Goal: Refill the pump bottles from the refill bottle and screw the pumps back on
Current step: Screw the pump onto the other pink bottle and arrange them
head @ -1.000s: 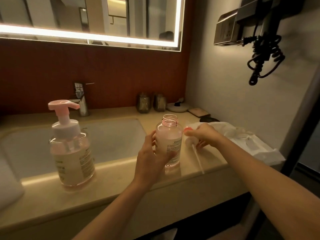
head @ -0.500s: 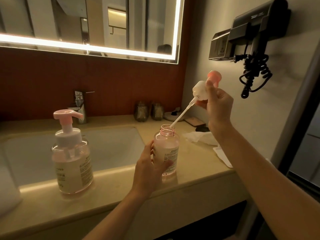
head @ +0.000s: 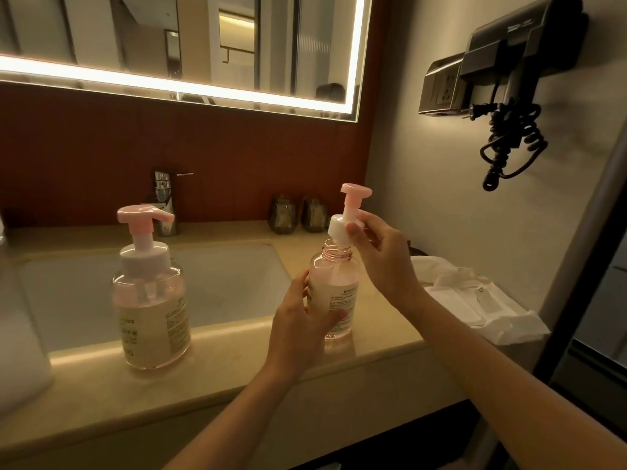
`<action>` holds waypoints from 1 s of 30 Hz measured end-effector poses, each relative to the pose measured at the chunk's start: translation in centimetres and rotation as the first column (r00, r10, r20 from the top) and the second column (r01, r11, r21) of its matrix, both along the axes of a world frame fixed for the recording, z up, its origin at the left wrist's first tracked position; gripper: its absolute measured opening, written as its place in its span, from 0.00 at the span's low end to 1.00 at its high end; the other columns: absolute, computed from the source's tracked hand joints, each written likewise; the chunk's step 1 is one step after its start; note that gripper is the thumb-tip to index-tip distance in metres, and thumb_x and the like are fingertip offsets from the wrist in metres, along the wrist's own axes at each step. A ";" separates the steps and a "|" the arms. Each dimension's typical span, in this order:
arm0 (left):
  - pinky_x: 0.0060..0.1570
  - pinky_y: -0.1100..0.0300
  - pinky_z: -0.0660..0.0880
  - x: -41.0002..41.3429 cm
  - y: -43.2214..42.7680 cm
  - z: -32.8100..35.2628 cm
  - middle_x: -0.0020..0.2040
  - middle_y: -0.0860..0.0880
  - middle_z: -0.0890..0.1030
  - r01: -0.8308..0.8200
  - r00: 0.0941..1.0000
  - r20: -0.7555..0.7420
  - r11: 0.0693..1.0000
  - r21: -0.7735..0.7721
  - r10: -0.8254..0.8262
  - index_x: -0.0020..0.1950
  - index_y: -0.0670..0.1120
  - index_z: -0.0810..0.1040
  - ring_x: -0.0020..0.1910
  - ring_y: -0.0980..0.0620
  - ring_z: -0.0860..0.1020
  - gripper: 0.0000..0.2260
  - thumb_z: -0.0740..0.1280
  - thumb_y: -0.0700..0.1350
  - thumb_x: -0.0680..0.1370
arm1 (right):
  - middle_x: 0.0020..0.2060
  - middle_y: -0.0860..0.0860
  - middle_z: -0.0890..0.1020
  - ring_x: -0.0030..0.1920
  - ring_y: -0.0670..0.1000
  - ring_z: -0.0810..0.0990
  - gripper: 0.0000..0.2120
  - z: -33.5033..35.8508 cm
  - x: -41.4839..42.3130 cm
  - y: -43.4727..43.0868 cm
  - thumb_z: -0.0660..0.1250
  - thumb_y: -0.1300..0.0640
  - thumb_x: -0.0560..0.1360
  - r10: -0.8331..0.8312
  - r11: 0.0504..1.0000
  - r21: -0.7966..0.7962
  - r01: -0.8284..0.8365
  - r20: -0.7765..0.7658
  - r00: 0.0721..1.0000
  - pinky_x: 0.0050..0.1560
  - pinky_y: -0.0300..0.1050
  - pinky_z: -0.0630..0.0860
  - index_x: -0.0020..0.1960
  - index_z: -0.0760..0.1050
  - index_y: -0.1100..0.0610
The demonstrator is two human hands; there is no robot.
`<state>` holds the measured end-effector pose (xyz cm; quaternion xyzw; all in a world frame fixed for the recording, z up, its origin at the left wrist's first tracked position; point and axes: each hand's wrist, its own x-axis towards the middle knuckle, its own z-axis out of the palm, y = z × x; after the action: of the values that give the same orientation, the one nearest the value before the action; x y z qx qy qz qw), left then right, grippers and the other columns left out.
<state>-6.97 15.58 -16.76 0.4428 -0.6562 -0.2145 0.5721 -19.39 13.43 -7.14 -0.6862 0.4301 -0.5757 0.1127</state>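
A small clear bottle [head: 334, 283] with pink liquid stands on the beige counter [head: 237, 354], its threaded neck open. My left hand [head: 302, 327] wraps its lower half. My right hand [head: 380, 256] pinches a pump [head: 349, 215] with a pink head and white collar, held just above the neck and slightly tilted, its tube down inside the bottle. A larger pump bottle [head: 151, 300] with its pink pump screwed on stands to the left by the sink.
The sink basin [head: 220, 283] lies behind the bottles, with a faucet [head: 164, 201] at the back. Two dark jars [head: 298, 213] stand by the wall. White cloths [head: 475, 300] cover the counter's right end. A hair dryer [head: 509, 72] hangs on the right wall.
My right hand picked the pump up from the counter, raised it, then lowered its tube into the small bottle's neck. My left hand kept hold of the bottle.
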 end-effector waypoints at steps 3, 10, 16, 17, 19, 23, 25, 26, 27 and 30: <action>0.46 0.72 0.70 0.0 -0.1 -0.1 0.56 0.60 0.72 -0.001 1.000 -0.006 1.000 -0.003 0.001 0.68 0.53 0.64 0.55 0.59 0.72 0.31 0.74 0.47 0.69 | 0.60 0.53 0.78 0.53 0.45 0.75 0.21 0.3 0.2 0.0 0.62 0.53 0.77 0.015 1.000 -0.002 -0.015 -0.045 0.999 0.44 0.25 0.71 0.67 0.69 0.60; 0.51 0.68 0.71 0.0 0.1 0.2 0.58 0.57 0.72 0.013 1.000 -0.018 1.000 0.008 -0.013 0.70 0.50 0.64 0.56 0.58 0.72 0.32 0.74 0.46 0.69 | 0.57 0.54 0.79 0.52 0.47 0.77 0.19 -0.6 0.2 0.4 0.62 0.54 0.76 0.050 0.998 0.041 -0.045 -0.140 0.989 0.45 0.28 0.73 0.65 0.71 0.60; 0.55 0.59 0.75 -0.1 0.2 0.2 0.61 0.53 0.74 0.002 1.000 -0.014 1.000 0.007 -0.001 0.70 0.49 0.64 0.58 0.54 0.74 0.32 0.73 0.46 0.69 | 0.52 0.52 0.80 0.46 0.45 0.77 0.19 -1.5 1.1 0.9 0.67 0.49 0.72 -0.090 0.996 0.008 0.090 -0.057 0.994 0.42 0.29 0.73 0.57 0.73 0.60; 0.56 0.57 0.75 -0.1 0.2 0.2 0.62 0.52 0.74 0.000 1.000 -0.013 1.000 0.007 0.000 0.70 0.49 0.64 0.59 0.54 0.74 0.32 0.73 0.46 0.69 | 0.51 0.51 0.79 0.46 0.46 0.77 0.21 -1.3 1.4 0.9 0.67 0.47 0.72 -0.136 0.991 0.001 0.136 -0.055 0.989 0.43 0.31 0.74 0.57 0.72 0.60; 0.55 0.59 0.75 0.0 0.2 0.3 0.62 0.51 0.75 0.000 1.000 -0.008 1.000 0.004 0.000 0.70 0.49 0.64 0.58 0.54 0.74 0.32 0.74 0.46 0.69 | 0.55 0.50 0.77 0.49 0.48 0.77 0.24 -0.7 1.6 0.9 0.65 0.44 0.72 -0.142 0.988 0.057 0.145 -0.046 0.989 0.45 0.37 0.76 0.60 0.69 0.58; 0.55 0.58 0.75 0.0 0.1 0.2 0.62 0.50 0.75 -0.005 1.000 -0.004 1.000 -0.001 0.005 0.70 0.49 0.64 0.59 0.54 0.74 0.32 0.73 0.46 0.70 | 0.56 0.51 0.76 0.55 0.51 0.76 0.19 0.0 1.1 0.8 0.60 0.53 0.78 0.141 0.953 0.270 -0.139 0.010 0.990 0.48 0.36 0.74 0.67 0.67 0.58; 0.55 0.57 0.76 0.0 0.1 0.2 0.63 0.50 0.75 0.000 1.000 -0.006 1.000 0.004 0.000 0.70 0.49 0.63 0.59 0.53 0.74 0.32 0.73 0.46 0.70 | 0.55 0.52 0.78 0.53 0.49 0.76 0.18 -0.6 1.0 0.9 0.63 0.54 0.77 0.109 0.976 0.190 -0.103 -0.023 0.994 0.47 0.33 0.73 0.64 0.71 0.59; 0.55 0.58 0.76 -0.1 0.1 0.2 0.62 0.51 0.75 0.002 1.000 -0.007 1.000 0.007 -0.002 0.70 0.49 0.64 0.59 0.52 0.74 0.32 0.73 0.46 0.70 | 0.54 0.52 0.79 0.51 0.47 0.76 0.18 -0.9 1.0 0.9 0.66 0.53 0.75 0.054 0.990 0.135 -0.050 -0.025 0.998 0.47 0.31 0.72 0.62 0.72 0.59; 0.55 0.59 0.75 -0.1 0.2 0.2 0.62 0.51 0.75 0.001 1.000 -0.006 1.000 0.005 -0.001 0.70 0.50 0.64 0.59 0.53 0.75 0.32 0.73 0.47 0.70 | 0.53 0.51 0.79 0.50 0.46 0.76 0.20 -1.1 1.2 0.8 0.69 0.51 0.72 -0.009 0.996 0.092 0.012 -0.026 1.000 0.46 0.31 0.72 0.60 0.73 0.59; 0.54 0.62 0.74 -0.1 0.3 0.4 0.62 0.51 0.75 -0.008 1.000 -0.012 1.000 0.001 0.008 0.69 0.48 0.64 0.57 0.56 0.73 0.32 0.74 0.46 0.69 | 0.50 0.49 0.76 0.47 0.48 0.77 0.25 -1.4 2.0 0.5 0.73 0.43 0.64 -0.153 0.987 0.045 0.155 -0.051 0.987 0.45 0.36 0.75 0.53 0.68 0.54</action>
<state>-7.08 15.89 -16.36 0.4443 -0.6508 -0.2153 0.5768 -17.42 13.91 -8.56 -0.6613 0.4984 -0.5556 0.0745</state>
